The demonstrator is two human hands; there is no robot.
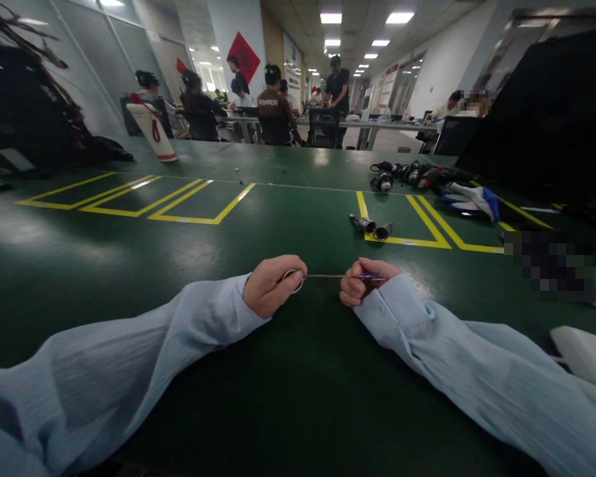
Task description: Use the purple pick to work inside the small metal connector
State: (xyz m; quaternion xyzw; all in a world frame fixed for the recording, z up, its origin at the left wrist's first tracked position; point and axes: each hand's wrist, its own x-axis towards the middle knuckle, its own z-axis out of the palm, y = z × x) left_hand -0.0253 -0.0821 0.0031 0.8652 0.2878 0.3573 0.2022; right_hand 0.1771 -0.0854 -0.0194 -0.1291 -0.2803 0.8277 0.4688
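Metal fittings (365, 226) lie on the worktop (298, 225) ahead; our left grip (273, 285) clasps a ring (300, 287), our right grip (356, 285) a half-hidden tool (372, 278)

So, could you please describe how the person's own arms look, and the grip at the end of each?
The left sleeve and right sleeve are long, loose, light blue and wrinkled, covering the arms to the wrists. A small pale button shows near the right wrist. The left grip and right grip are bare human hands.
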